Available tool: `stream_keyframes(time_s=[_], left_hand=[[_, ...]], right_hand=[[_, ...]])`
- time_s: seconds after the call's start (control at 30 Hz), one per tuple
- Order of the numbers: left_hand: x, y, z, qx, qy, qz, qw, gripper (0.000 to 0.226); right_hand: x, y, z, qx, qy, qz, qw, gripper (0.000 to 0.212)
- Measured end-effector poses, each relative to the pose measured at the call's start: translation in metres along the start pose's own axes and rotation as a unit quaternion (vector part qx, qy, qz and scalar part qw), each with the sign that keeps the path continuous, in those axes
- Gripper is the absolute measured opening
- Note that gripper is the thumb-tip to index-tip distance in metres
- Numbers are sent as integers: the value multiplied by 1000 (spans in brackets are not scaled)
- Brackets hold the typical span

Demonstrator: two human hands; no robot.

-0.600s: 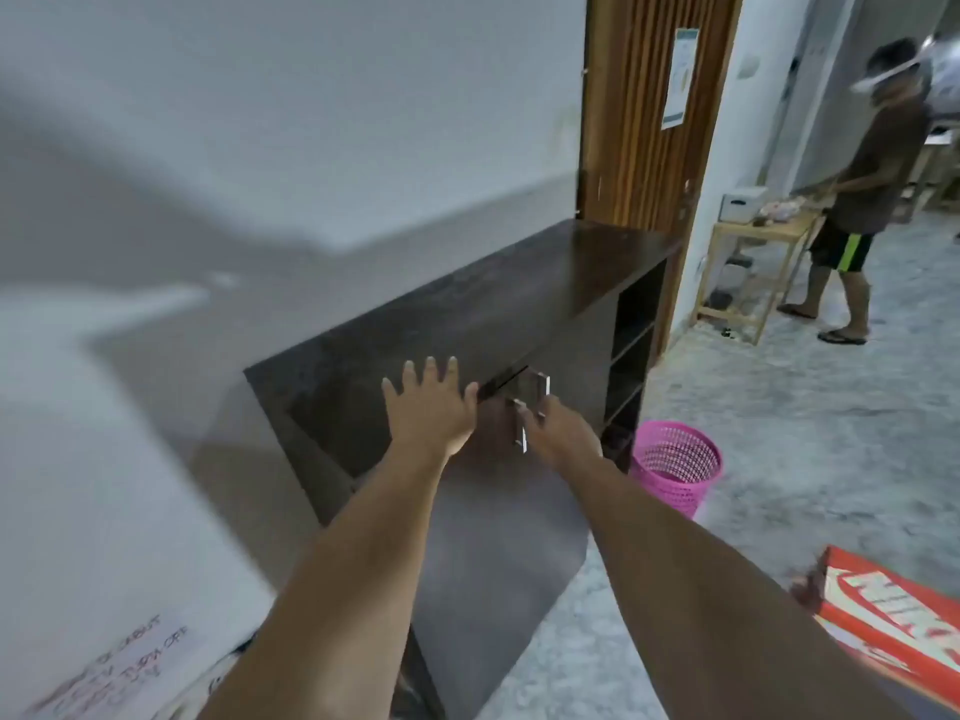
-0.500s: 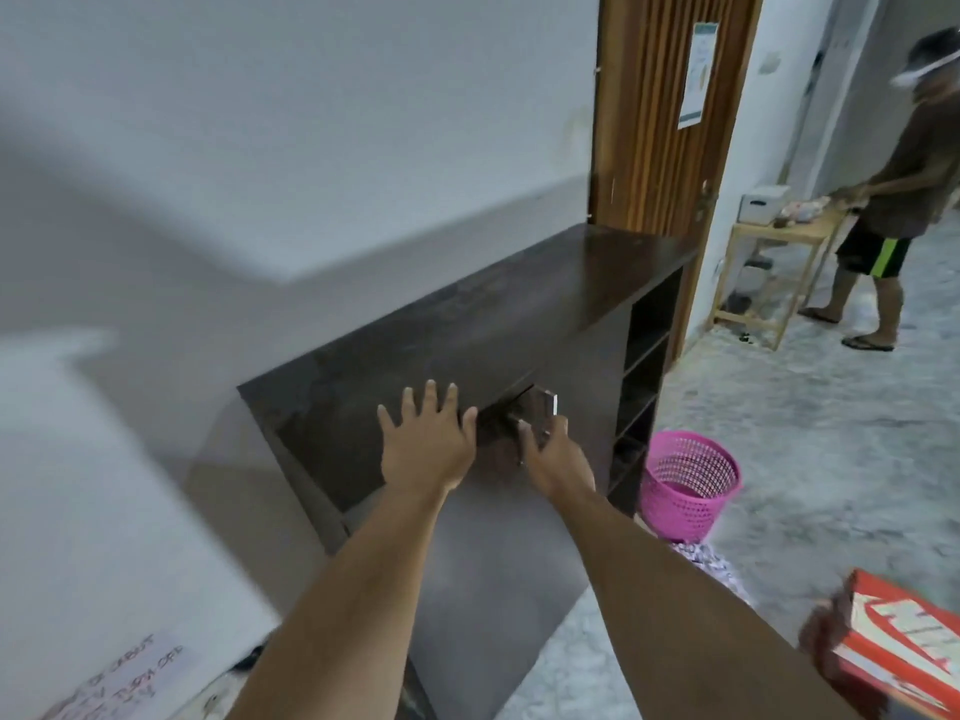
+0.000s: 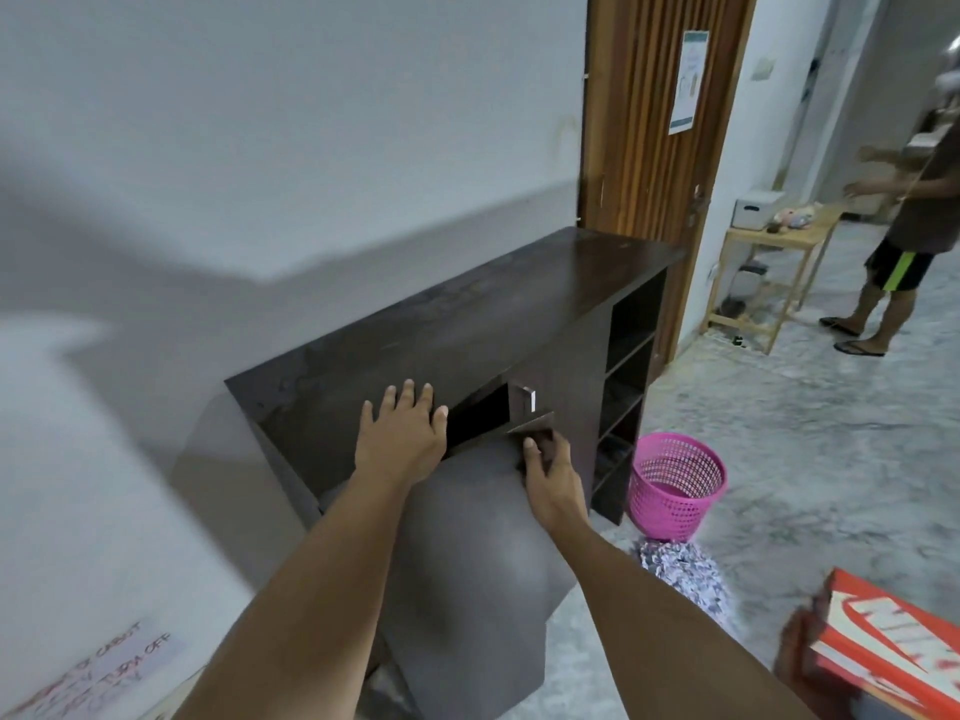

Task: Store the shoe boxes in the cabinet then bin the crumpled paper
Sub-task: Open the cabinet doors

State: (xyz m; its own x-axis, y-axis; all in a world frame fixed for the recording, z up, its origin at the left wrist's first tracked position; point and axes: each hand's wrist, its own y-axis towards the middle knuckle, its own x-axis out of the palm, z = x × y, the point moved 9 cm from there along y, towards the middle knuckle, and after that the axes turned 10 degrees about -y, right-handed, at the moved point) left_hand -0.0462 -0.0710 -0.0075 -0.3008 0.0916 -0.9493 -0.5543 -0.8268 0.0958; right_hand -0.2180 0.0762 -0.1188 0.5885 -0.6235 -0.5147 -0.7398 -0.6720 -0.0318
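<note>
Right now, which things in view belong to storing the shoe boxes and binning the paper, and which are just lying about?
For the job: cabinet, its door, orange shoe box, crumpled paper, pink bin.
Lying about: wooden side table, white box on it, notice on the wooden door.

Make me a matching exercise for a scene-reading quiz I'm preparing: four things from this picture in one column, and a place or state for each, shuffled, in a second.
Things:
1. left hand
2. right hand
3. pink basket
4. orange shoe box

Places or states:
A. on the floor at the lower right edge of the view
B. flat on the cabinet top
C. gripping the corner of the partly open cabinet door
D. standing on the floor beside the cabinet's open shelves

Pairs: 1-B, 2-C, 3-D, 4-A
</note>
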Motion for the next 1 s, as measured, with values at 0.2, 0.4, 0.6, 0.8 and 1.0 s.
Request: stream_keyframes(time_s=[0.2,0.4,0.6,0.8,1.0], left_hand=[[-1,-78,7,22,13,-16,1000,78],[12,-179,27,-19,-59,-66,996,88],[19,-233,26,-48,-106,-114,987,69],[10,-247,21,-41,-102,-138,984,64],[6,-238,46,-62,49,-175,981,75]], right_hand=[[-64,-96,40,5,-24,88,996,38],[-92,-208,68,-66,-38,93,993,58],[-39,-277,74,79,110,-105,985,68],[-17,-312,49,42,76,-197,977,49],[-22,-297,42,36,46,-270,961,46]])
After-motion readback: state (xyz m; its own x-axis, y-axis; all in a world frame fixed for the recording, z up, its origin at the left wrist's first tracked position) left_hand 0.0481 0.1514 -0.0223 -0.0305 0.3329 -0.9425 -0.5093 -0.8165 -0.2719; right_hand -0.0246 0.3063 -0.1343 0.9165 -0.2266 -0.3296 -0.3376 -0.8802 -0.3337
